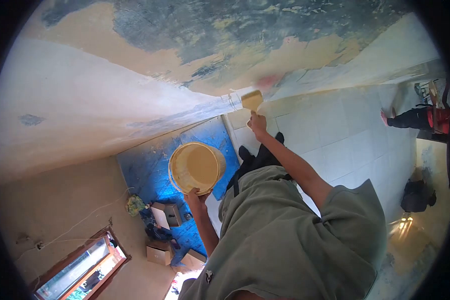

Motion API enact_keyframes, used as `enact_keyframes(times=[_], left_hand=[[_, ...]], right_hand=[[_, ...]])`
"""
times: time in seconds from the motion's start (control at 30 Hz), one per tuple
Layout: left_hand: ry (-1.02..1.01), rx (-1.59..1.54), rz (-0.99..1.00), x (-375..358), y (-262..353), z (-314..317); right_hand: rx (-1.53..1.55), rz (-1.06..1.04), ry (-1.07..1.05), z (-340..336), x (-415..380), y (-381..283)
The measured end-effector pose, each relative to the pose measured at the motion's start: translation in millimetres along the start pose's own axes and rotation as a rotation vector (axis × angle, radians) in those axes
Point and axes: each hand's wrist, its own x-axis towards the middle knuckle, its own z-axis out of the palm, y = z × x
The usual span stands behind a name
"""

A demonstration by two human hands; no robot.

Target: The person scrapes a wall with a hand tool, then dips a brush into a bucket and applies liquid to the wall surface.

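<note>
My right hand (257, 123) is closed around the handle of a wide paintbrush (252, 100). The brush's broad head is tan and lies close to the lower part of the patchy wall (265, 60); whether it touches cannot be told. My left hand (198, 194) grips the near rim of a yellowish bucket (220, 167), fingers over the edge. Tan liquid, likely paint, shows inside the bucket, which is tilted toward the camera. Smears of the same colour coat its inner wall.
Below the bucket is a blue floor covering (150, 165), with open cardboard boxes (159, 253) near it. Pale tiles (335, 145) surround my feet. At the far right a person's leg (410, 118) and a black bag-like object (416, 195) are visible. A window (82, 270) is lower left.
</note>
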Motion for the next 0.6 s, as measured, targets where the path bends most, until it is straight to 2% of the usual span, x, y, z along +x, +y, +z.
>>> enact_keyframes(times=[0.03,0.07,0.13,0.17,0.23,0.43,0.6], left_hand=[[-0.020,0.012,-0.011,1,0,1],[-0.015,0.021,-0.014,0,-1,2],[0.038,0.043,0.002,-8,3,11],[0.048,0.051,-0.006,-10,3,12],[0.031,0.082,-0.044,-13,2,12],[0.048,0.120,-0.082,-19,-9,4],[-0.013,0.099,-0.070,-15,-16,5]], right_hand=[[-0.081,0.136,0.012,-2,11,15],[-0.079,0.146,0.012,0,22,30],[-0.376,0.142,0.067,4,51,62],[-0.380,0.157,0.065,7,60,67],[-0.137,0.219,-0.085,18,73,68],[0.104,0.368,-0.171,60,68,1],[0.093,0.329,-0.263,19,5,-60]])
